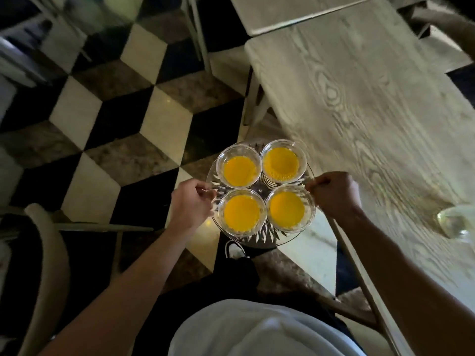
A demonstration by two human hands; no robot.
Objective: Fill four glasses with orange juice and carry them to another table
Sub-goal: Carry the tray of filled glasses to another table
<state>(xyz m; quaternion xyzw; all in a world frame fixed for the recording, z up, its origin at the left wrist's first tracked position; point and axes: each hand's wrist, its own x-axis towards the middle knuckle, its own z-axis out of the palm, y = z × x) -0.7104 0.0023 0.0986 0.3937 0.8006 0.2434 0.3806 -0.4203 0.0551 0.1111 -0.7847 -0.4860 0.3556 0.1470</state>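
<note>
A round cut-glass tray (259, 238) hangs in the air over the floor, beside the corner of a wooden table. On it stand several clear glasses of orange juice, among them the far left one (239, 170), the far right one (282, 161) and the near left one (242, 213). My left hand (191, 202) grips the tray's left rim. My right hand (334, 194) grips its right rim. Both sets of fingers are curled around the edge.
A pale wood-grain table (372, 104) fills the right side, with a clear glass object (456, 222) near its right edge. A second table (282, 14) stands behind it. A chair back (48, 253) curves at the lower left. The floor is black, white and brown tiles (123, 119).
</note>
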